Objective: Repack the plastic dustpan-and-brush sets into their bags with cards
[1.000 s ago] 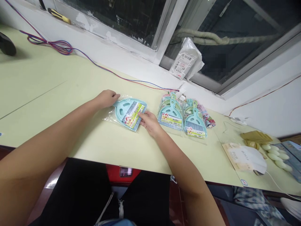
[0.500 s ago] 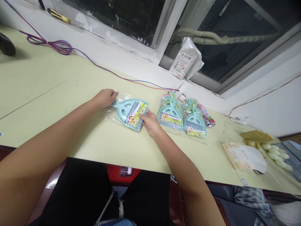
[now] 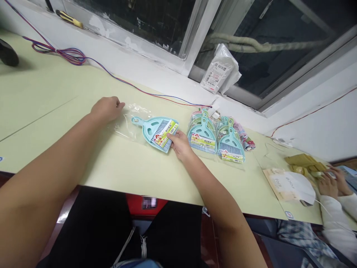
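Observation:
A small teal dustpan-and-brush set (image 3: 156, 132) with a printed label lies on the pale green table (image 3: 55, 111). It sticks halfway out of a clear plastic bag (image 3: 131, 119). My right hand (image 3: 178, 143) pinches the set's brush end. My left hand (image 3: 107, 108) holds the bag's far left end, pulled away from the set's handle. Just right of my right hand lie two heaps of the same sets (image 3: 217, 137), still bagged.
Red and blue wires (image 3: 69, 56) run along the table's back edge below the window sill (image 3: 156, 70). A white packet (image 3: 220, 70) leans on the sill. At the far right, another person's hands (image 3: 331, 182) work beside white pouches (image 3: 290, 186) and a yellow-brown stack (image 3: 304, 162).
My left hand has drawn the clear bag leftward off the set, while my right hand kept hold of the brush end. Another person's hands have come into view at the far right.

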The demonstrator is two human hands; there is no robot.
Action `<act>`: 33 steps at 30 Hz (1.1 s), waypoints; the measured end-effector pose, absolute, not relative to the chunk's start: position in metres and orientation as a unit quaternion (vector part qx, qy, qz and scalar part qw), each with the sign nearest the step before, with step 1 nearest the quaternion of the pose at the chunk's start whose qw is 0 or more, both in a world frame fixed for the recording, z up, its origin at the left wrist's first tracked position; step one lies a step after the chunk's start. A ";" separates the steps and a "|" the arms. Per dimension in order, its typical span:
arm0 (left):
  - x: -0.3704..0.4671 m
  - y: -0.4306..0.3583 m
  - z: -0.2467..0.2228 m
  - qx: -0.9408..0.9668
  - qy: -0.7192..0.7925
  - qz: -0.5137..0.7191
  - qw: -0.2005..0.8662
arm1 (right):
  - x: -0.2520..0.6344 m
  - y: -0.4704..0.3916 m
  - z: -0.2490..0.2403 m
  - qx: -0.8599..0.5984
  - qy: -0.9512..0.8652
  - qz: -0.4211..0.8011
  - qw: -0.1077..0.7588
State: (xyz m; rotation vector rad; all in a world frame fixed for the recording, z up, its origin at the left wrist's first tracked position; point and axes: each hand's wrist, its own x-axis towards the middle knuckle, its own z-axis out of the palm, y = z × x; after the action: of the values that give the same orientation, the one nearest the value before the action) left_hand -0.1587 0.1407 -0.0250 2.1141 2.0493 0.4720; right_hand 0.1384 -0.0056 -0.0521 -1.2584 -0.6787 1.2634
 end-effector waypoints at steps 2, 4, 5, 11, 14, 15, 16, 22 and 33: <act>-0.162 0.139 -0.025 0.703 0.690 0.164 0.050 | 0.139 -0.005 -0.053 -0.533 -0.283 0.528 0.597; -0.160 0.138 -0.028 0.725 0.658 0.204 0.011 | 0.141 -0.004 -0.053 -0.527 -0.274 0.514 0.618; -0.156 0.138 -0.032 0.748 0.624 0.226 -0.001 | 0.141 -0.004 -0.052 -0.525 -0.269 0.506 0.629; -0.136 0.149 -0.061 0.862 0.492 0.101 0.070 | 0.144 -0.004 -0.048 -0.519 -0.257 0.458 0.674; -0.137 0.152 -0.062 0.857 0.505 0.075 0.065 | 0.145 -0.004 -0.045 -0.524 -0.255 0.437 0.685; -0.138 0.152 -0.061 0.855 0.511 0.070 0.064 | 0.146 -0.004 -0.045 -0.525 -0.258 0.434 0.685; -0.140 0.152 -0.059 0.849 0.520 0.064 0.065 | 0.146 -0.004 -0.045 -0.524 -0.261 0.433 0.685; -0.149 0.150 -0.054 0.814 0.572 0.061 0.073 | 0.144 -0.004 -0.045 -0.510 -0.253 0.440 0.694; -0.140 0.127 -0.006 0.732 0.516 0.444 -0.008 | 0.145 0.000 -0.048 -0.508 -0.255 0.424 0.705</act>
State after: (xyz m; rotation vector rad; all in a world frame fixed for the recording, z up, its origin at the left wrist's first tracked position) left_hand -0.1404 0.1273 -0.0061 2.3122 1.6308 1.4033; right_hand 0.1453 0.0001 -0.0482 -1.1303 -0.5673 0.9430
